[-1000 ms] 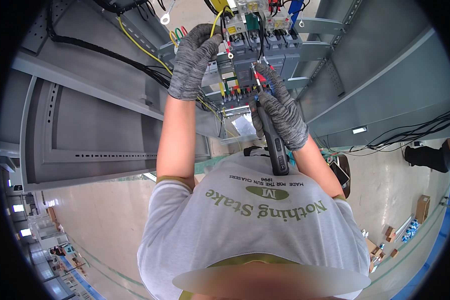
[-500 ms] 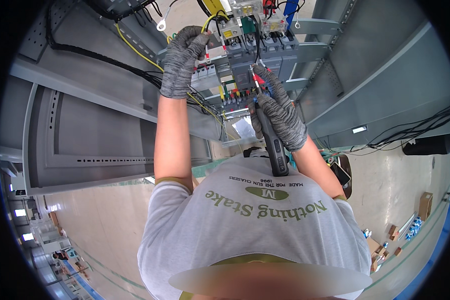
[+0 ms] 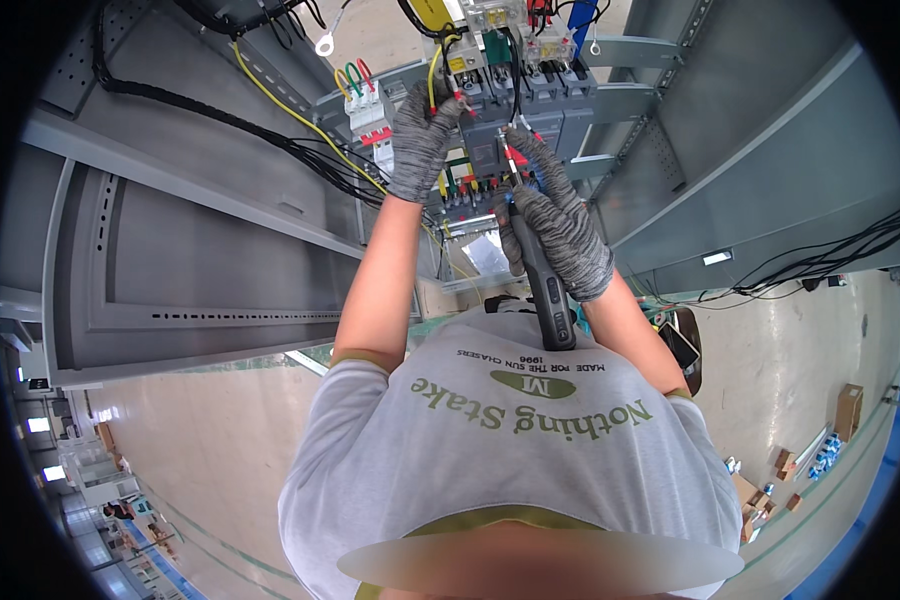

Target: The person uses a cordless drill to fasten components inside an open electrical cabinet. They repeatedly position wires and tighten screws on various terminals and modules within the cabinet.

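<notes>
My left hand [image 3: 422, 145], in a grey knitted glove, is raised at the left front of a grey circuit breaker [image 3: 485, 150]. Its fingertips are pinched together by a small red-and-white piece, too small to name. A yellow wire [image 3: 432, 78] hangs down across these fingers, with a red end. My right hand [image 3: 562, 235], gloved alike, is wrapped round a black pen-shaped electric screwdriver [image 3: 547, 290]. The driver points up toward the breaker's front, its thin bit running along my outstretched forefinger. Red shows beside the bit.
Grey cabinet walls [image 3: 200, 210] flank both sides. Small white breakers [image 3: 368, 108] with coloured wires sit left of my left hand. Black cables [image 3: 220, 105] cross at the left, and more loose cables [image 3: 820, 255] hang at the right. A ring terminal [image 3: 324, 44] dangles at the top.
My left hand has moved right and slightly down, toward the breaker front, uncovering the small white breakers. The yellow wire now hangs straighter. My right hand and the screwdriver have hardly moved.
</notes>
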`<state>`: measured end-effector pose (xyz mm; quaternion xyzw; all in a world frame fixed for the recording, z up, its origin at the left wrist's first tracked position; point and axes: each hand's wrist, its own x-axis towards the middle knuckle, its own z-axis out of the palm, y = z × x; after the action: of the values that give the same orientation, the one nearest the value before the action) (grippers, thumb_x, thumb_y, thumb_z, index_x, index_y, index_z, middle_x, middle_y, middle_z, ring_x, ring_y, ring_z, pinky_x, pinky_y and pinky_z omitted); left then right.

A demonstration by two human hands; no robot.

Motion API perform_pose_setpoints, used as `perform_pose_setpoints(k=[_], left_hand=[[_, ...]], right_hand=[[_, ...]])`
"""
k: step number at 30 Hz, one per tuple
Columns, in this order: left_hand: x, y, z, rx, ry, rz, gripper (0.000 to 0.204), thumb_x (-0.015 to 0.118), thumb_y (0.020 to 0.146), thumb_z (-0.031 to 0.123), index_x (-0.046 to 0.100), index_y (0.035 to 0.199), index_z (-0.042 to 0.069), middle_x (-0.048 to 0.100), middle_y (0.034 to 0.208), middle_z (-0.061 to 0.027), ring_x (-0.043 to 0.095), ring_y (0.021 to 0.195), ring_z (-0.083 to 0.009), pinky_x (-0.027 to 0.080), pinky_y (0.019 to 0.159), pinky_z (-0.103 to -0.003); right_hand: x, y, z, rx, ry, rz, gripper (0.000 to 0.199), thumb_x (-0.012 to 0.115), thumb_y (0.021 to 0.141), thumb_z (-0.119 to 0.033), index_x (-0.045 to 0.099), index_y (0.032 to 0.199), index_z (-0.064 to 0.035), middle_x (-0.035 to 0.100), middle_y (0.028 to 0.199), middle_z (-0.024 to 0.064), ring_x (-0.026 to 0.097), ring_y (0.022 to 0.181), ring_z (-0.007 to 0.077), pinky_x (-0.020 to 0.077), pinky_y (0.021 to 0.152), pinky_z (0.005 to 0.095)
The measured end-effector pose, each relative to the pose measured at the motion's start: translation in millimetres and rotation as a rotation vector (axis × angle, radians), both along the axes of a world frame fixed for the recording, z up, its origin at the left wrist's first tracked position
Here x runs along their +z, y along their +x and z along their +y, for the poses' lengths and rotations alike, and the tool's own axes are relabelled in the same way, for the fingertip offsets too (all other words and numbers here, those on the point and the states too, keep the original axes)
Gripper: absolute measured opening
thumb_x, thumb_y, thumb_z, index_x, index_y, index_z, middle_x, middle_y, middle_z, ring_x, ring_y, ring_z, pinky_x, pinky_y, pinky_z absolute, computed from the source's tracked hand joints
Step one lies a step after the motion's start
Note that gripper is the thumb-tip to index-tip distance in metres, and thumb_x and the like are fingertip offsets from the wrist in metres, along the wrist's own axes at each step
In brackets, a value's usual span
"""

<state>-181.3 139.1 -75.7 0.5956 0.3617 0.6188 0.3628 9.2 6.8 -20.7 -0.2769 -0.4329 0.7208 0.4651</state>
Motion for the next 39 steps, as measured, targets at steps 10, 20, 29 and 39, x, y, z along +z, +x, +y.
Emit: perform_pose_setpoints(k=[10, 20, 29, 39], left_hand=[[17.3, 41.0, -16.5, -0.271, -0.172, -0.331, 0.021, 0.062, 0.095, 0.018, 0.06, 0.106, 0.001, 0.068, 0.098, -0.0131, 0.069, 0.084, -0.0207, 0.057, 0.076, -0.031], [10.9, 63.8, -21.2, -0.343, -0.152, -0.532, 0.016, 0.065, 0.091, 0.01, 0.058, 0.105, 0.009, 0.064, 0.105, -0.0092, 0.065, 0.095, -0.0182, 0.053, 0.084, -0.03], [19.0, 79.3, -15.4, -0.295, -0.079, -0.393, 0.015, 0.066, 0.091, 0.014, 0.059, 0.103, 0.008, 0.066, 0.099, -0.009, 0.064, 0.085, -0.0167, 0.053, 0.077, -0.03], [35.7, 81.9, -15.7, -0.089, -0.073, -0.168, 0.01, 0.069, 0.086, 0.004, 0.063, 0.093, 0.002, 0.068, 0.091, -0.0061, 0.064, 0.08, -0.013, 0.052, 0.072, -0.026]], right_hand=[[-2.2, 9.6, 4.5, -0.092, -0.059, -0.054, 0.056, 0.046, 0.094, -0.01, 0.029, 0.147, -0.0184, 0.058, 0.079, 0.0064, 0.057, 0.053, 0.0135, 0.0484, 0.044, 0.026], [-1.9, 21.9, 14.0, -0.15, -0.053, 0.047, 0.054, 0.047, 0.092, -0.01, 0.032, 0.144, -0.0143, 0.057, 0.08, 0.0081, 0.057, 0.051, 0.0145, 0.049, 0.042, 0.0268], [-3.1, 25.2, 20.8, -0.181, -0.022, -0.002, 0.053, 0.047, 0.093, -0.012, 0.032, 0.143, -0.014, 0.057, 0.081, 0.0069, 0.056, 0.052, 0.0129, 0.0487, 0.043, 0.0258], [-10.2, 22.2, 29.5, -0.236, 0.019, -0.062, 0.052, 0.048, 0.093, -0.01, 0.035, 0.142, -0.0133, 0.057, 0.08, 0.005, 0.054, 0.052, 0.0106, 0.0465, 0.043, 0.025]])
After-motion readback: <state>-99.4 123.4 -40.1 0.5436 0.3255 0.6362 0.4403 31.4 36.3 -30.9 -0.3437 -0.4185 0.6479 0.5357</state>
